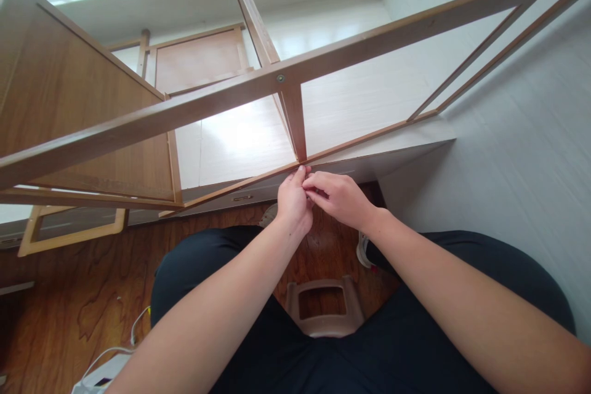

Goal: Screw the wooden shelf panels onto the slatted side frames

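Observation:
A brown wooden frame (378,43) with two long rails runs across the view, and a short middle post (294,120) joins them. My left hand (294,200) is closed at the lower rail, right below the foot of that post, with its thumb up against the wood. Most of its fingertips are hidden, so what it grips does not show. Beside it, my right hand (340,197) is pinched, thumb and forefinger together against the left hand. Whatever lies in the pinch is too small to make out. A round metal fastener (280,78) sits in the upper rail.
A wooden panel (83,86) stands at the left, with another panel (201,58) lying behind on the white ledge (351,98). A light wooden frame piece (74,231) hangs low at the left. Between my knees is a plastic stool (323,323); a white cable (133,326) lies on the floor.

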A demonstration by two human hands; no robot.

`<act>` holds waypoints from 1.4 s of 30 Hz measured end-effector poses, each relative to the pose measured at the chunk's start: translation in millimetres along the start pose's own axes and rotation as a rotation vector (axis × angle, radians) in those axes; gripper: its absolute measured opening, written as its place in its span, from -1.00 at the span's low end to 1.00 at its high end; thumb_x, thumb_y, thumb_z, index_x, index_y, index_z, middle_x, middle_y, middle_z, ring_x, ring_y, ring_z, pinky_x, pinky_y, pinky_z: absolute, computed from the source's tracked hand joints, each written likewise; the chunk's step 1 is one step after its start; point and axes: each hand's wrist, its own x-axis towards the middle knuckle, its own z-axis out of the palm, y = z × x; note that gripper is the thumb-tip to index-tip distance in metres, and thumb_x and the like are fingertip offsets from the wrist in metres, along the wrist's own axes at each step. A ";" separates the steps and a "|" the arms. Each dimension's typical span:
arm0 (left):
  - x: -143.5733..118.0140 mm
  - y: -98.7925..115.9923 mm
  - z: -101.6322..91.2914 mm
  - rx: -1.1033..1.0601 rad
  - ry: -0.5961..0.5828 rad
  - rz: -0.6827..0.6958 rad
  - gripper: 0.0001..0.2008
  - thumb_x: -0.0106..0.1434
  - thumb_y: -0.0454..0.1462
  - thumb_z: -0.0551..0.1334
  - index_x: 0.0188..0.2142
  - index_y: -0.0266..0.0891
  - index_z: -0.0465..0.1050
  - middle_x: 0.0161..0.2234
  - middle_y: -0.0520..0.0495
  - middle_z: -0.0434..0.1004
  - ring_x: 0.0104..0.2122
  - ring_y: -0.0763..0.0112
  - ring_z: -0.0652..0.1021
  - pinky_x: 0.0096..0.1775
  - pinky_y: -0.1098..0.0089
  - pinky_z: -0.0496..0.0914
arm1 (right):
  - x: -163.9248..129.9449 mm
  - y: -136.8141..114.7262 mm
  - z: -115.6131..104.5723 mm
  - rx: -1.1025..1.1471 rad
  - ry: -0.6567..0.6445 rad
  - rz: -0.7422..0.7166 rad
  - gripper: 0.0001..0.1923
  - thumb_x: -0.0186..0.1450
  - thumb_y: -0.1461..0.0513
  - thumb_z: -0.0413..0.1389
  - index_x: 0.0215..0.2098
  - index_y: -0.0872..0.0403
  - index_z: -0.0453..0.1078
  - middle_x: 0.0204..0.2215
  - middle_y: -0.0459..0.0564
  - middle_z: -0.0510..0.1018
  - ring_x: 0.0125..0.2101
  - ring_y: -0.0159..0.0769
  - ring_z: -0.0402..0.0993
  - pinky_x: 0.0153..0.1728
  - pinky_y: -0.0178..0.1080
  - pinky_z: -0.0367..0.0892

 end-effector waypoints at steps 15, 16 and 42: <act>-4.8 4.8 2.0 0.055 -0.020 0.022 -0.87 0.36 -0.33 0.26 -0.34 -0.32 0.47 -0.39 -0.14 0.67 -0.39 0.41 0.63 -0.12 0.35 0.50 | -2.3 -1.4 9.9 -0.277 -0.083 0.017 -0.87 0.43 0.28 0.09 -0.15 0.05 0.49 -0.16 0.04 0.63 -0.15 -0.19 0.55 -0.22 -0.26 0.36; -4.7 5.0 1.8 0.055 -0.023 0.018 -0.87 0.37 -0.33 0.26 -0.34 -0.32 0.47 -0.39 -0.15 0.68 -0.38 0.40 0.64 -0.13 0.35 0.50 | -2.5 -1.3 10.4 -0.268 -0.068 0.021 -0.87 0.43 0.28 0.09 -0.15 0.05 0.49 -0.16 0.04 0.64 -0.14 -0.19 0.55 -0.21 -0.26 0.37; -2.2 3.6 -0.4 0.028 -0.050 0.027 -0.86 0.33 -0.31 0.28 -0.37 -0.33 0.47 -0.40 -0.18 0.65 -0.29 0.29 0.66 -0.09 0.31 0.49 | -1.8 -2.2 20.7 -0.137 0.061 0.037 -0.83 0.44 0.30 0.08 -0.26 0.03 0.49 -0.19 -0.01 0.65 -0.15 -0.25 0.54 -0.11 -0.27 0.34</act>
